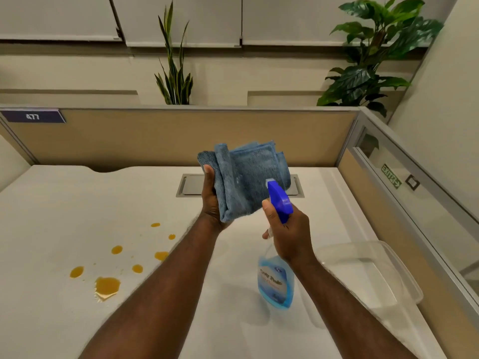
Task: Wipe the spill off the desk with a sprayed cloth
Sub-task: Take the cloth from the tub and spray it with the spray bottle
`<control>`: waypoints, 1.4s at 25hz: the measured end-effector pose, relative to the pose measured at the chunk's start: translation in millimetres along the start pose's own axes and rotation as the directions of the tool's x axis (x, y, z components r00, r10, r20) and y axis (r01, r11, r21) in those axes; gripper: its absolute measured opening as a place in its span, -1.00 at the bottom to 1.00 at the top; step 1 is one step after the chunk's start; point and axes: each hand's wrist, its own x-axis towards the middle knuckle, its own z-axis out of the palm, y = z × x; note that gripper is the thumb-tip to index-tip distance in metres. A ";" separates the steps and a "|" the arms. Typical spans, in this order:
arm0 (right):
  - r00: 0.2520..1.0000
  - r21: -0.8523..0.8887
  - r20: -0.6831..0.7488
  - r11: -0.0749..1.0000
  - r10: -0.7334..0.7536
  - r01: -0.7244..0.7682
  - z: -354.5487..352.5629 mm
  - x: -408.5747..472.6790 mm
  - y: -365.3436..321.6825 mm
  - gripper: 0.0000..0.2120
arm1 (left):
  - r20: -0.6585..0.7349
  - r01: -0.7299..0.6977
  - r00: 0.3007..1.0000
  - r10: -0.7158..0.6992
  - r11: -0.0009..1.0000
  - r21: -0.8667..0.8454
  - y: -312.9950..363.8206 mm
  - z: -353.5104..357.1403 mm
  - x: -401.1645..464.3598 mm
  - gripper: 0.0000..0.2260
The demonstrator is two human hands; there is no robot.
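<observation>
My left hand [212, 203] holds a folded blue cloth [246, 177] up above the white desk [51, 203]. My right hand [287, 234] grips the neck of a spray bottle [276, 281] with blue liquid and a blue trigger head, its nozzle pointing at the cloth from close by. An orange spill [106, 286] lies on the desk at the lower left, as one larger puddle with several smaller drops scattered up and right of it.
A clear plastic container [368, 270] sits on the desk at the right. A grey cable hatch [190, 186] is set into the desk behind the cloth. Beige partition walls [155, 138] close the back and right sides, with plants behind them.
</observation>
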 end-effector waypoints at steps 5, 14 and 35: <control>0.978 -0.085 -0.207 0.996 -0.028 0.011 0.6 -25.8 33.9 -0.73 | 0.008 -0.074 0.997 0.074 0.996 -0.045 -1.6 -15.2 4.9 -0.36; 0.905 -0.144 -0.425 0.988 -0.017 -0.049 21.1 -36.1 47.1 -0.59 | -0.056 -0.079 0.996 0.075 0.994 -0.079 -16.4 -31.9 -9.8 -0.42; 0.845 -0.310 -0.518 0.950 -0.131 -0.042 13.8 -70.2 41.0 -0.21 | -0.117 -0.127 0.986 0.121 0.991 -0.050 2.7 -50.8 -71.9 -0.22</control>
